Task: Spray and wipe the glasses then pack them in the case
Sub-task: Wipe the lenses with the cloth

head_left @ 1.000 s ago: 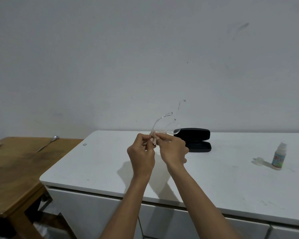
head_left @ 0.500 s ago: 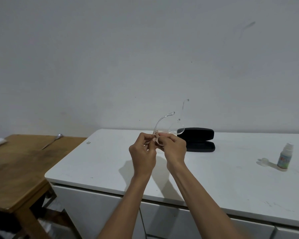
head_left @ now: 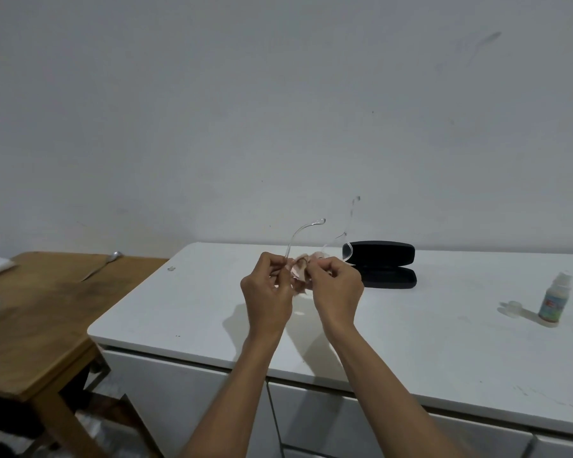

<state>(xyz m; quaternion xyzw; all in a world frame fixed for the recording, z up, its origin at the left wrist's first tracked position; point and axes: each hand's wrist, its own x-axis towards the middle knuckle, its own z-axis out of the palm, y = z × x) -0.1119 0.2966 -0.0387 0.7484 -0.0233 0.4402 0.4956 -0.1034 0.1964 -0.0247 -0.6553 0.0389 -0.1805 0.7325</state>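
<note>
Above a white cabinet top, the left hand and right hand pinch clear glasses through a pink cloth, hiding the lenses. An open black case lies far right.

Single head-worn wide-angle view, looking forward and slightly down across a white cabinet top toward a bare grey wall. Both forearms enter from the bottom edge, close to the lens. No second view.
</note>
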